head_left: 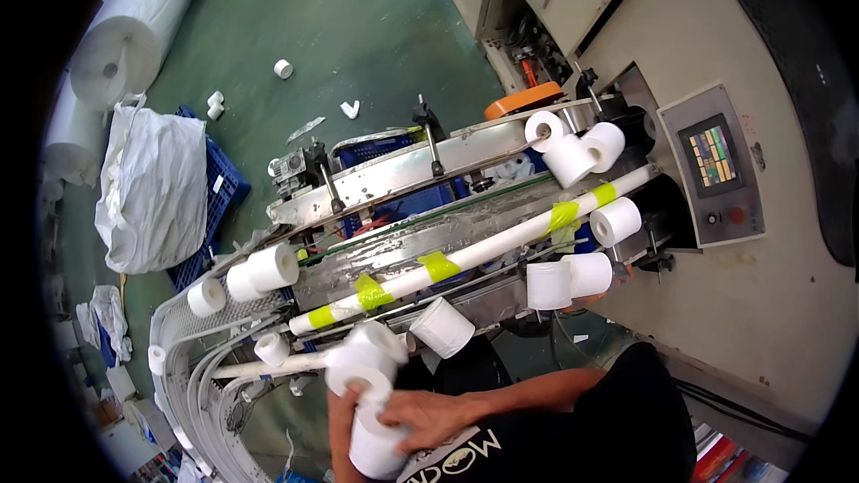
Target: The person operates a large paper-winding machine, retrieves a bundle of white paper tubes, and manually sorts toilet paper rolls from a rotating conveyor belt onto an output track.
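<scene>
Green floor fills the far side of my head view, with large white reels at the upper left, and a white sack with a blue crate just beside it. On the right I see a pale machine cabinet with a small control screen. Between them runs a metal conveyor line, curving round at the left, and a long white tube wrapped with yellow-green tape lies slantwise along it.

At the lower edge, three white rolls are bunched together by the hands. My right grip, the right hand, clasps the lower roll, its fingers bent over the side. My left hand touches the middle roll at its core hole; the rest of its fingers are hidden, so I cannot tell how tightly it is closed. Just above is the upper roll, blurred.

More rolls sit at the conveyor's left end, a single roll lies near the tube's front side, and another cluster gathers by the cabinet.
</scene>
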A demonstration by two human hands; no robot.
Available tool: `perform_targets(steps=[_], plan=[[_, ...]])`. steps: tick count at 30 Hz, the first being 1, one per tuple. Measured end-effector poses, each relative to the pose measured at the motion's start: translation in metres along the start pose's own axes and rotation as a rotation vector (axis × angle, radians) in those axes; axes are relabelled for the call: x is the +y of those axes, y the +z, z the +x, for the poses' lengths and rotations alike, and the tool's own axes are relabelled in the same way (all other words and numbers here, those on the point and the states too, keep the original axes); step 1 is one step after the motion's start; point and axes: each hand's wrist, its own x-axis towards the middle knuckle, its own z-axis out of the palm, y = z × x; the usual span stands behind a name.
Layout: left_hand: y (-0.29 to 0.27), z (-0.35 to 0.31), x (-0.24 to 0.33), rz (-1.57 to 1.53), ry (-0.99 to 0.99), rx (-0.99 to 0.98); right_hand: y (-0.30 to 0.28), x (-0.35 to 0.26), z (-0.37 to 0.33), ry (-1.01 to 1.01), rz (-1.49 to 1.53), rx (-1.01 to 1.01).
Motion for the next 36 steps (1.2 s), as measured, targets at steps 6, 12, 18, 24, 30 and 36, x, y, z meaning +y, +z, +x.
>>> perform_targets(steps=[6,12,18,24,30,36], plan=[[0.046,-0.019,0.023,-0.238,-0.222,-0.082,-0.249,0.013,-0.086,0.293,0.154,0.46],[0.04,-0.004,0.009,-0.094,-0.256,-0.1,-0.468,0.126,-0.188,1.294,-0.663,1.196],[0.043,-0.007,0.011,-0.081,-0.316,0.004,-0.477,0.158,-0.2,1.316,-0.798,1.253],[0.038,-0.01,0.016,-0.191,-0.266,0.017,-0.455,0.178,-0.202,1.258,-1.262,1.387],[0.02,-0.01,0.011,-0.15,-0.241,0.017,-0.509,0.125,-0.202,1.147,-1.369,1.67],[0.013,-0.004,0.013,-0.192,-0.196,-0.027,-0.491,0.082,-0.21,0.167,-0.083,1.708]])
